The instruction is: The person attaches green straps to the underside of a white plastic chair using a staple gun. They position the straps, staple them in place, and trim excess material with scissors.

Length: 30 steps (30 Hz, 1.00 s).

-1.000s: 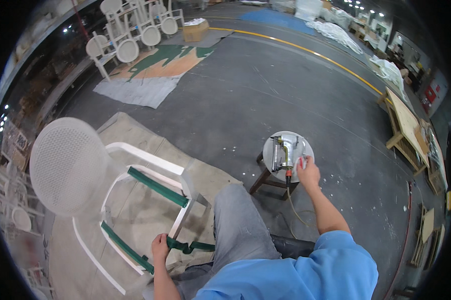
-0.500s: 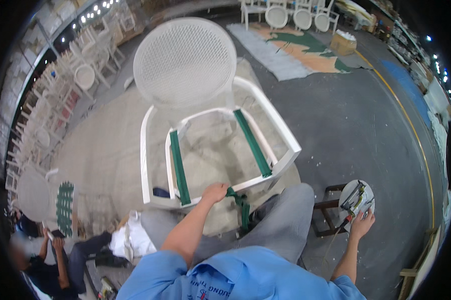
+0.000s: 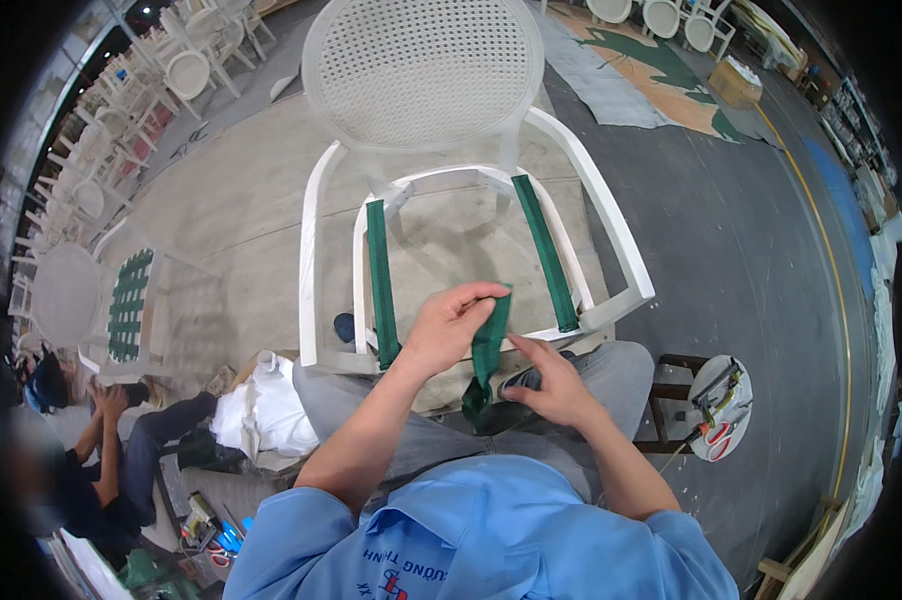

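Observation:
A white chair frame [image 3: 628, 235] with a woven round back stands before me, its seat opening uncovered. Two green webbing straps [image 3: 544, 250] run front to back across that opening, near its left and right sides. Over the front rail, my left hand [image 3: 449, 325] pinches a loose green webbing strap [image 3: 488, 350] near its upper end. The strap's lower part hangs twisted between my knees. My right hand [image 3: 556, 385] is close beside it, thumb and forefinger apart; whether they touch the strap is unclear.
At my right, a round-topped stool [image 3: 739, 420] carries a staple gun [image 3: 716, 392] and red-handled scissors [image 3: 719, 440]. A seated person [image 3: 101, 450] works at far left near a chair with a green woven seat [image 3: 131, 305]. White cloth [image 3: 268, 405] lies by my left knee.
My right hand has left the staple gun on the stool and come over to the loose strap. My left hand has raised the strap's end above the front rail. The view has shifted.

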Each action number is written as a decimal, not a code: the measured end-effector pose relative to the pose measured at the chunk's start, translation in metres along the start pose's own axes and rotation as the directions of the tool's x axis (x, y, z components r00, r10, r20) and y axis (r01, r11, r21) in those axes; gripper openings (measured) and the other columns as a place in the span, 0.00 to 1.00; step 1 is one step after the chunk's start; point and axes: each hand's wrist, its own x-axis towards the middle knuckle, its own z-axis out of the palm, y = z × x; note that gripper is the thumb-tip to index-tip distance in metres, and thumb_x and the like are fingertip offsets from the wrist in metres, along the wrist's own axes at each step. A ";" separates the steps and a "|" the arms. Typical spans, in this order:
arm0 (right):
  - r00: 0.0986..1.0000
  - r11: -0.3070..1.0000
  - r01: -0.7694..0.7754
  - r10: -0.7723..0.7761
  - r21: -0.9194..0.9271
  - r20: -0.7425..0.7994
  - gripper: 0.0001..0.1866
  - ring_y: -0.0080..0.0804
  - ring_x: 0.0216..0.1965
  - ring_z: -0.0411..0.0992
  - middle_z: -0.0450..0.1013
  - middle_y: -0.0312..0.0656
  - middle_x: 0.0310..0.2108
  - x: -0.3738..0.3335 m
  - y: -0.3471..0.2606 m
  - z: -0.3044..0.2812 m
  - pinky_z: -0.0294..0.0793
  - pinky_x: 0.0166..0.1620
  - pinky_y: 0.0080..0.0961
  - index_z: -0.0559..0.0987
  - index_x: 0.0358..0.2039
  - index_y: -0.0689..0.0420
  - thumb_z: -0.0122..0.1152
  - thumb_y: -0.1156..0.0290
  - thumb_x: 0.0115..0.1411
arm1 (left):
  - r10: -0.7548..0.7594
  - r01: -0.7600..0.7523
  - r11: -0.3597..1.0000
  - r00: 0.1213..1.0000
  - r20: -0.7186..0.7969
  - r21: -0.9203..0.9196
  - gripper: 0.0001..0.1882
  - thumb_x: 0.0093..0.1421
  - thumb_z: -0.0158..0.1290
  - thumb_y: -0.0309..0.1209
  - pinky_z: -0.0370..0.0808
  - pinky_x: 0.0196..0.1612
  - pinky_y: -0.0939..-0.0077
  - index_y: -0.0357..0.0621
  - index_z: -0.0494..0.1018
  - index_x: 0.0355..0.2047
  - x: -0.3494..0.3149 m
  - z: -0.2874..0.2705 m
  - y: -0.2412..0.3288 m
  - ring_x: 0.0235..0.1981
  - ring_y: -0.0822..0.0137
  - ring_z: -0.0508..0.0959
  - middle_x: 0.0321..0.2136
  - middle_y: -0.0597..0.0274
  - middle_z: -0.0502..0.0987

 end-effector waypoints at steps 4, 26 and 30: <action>0.980 0.857 -0.192 0.146 0.479 0.132 0.09 0.24 0.39 0.76 0.79 0.37 0.35 0.046 -0.021 0.019 0.76 0.44 0.27 0.81 0.44 0.62 0.64 0.72 0.67 | 0.081 -0.080 0.997 0.992 0.099 -0.015 0.19 0.71 0.48 0.22 0.72 0.51 0.82 0.41 0.74 0.61 -0.024 0.002 0.063 0.45 0.77 0.77 0.46 0.66 0.80; 0.853 0.530 0.451 -0.018 0.718 -0.522 0.08 0.35 0.36 0.76 0.75 0.42 0.38 0.088 -0.140 -0.099 0.79 0.44 0.36 0.75 0.47 0.58 0.51 0.70 0.75 | -0.332 0.419 0.878 0.881 0.338 -0.230 0.20 0.74 0.51 0.39 0.67 0.62 0.74 0.37 0.74 0.57 -0.042 0.039 -0.158 0.55 0.71 0.75 0.50 0.62 0.81; 0.749 0.505 0.571 0.003 0.647 -0.663 0.09 0.32 0.38 0.74 0.73 0.41 0.38 0.073 -0.135 -0.173 0.77 0.45 0.34 0.74 0.48 0.57 0.50 0.66 0.75 | -0.304 0.417 0.819 0.898 0.319 -0.394 0.16 0.75 0.48 0.38 0.79 0.48 0.72 0.38 0.77 0.48 -0.048 0.009 -0.135 0.40 0.73 0.80 0.40 0.65 0.82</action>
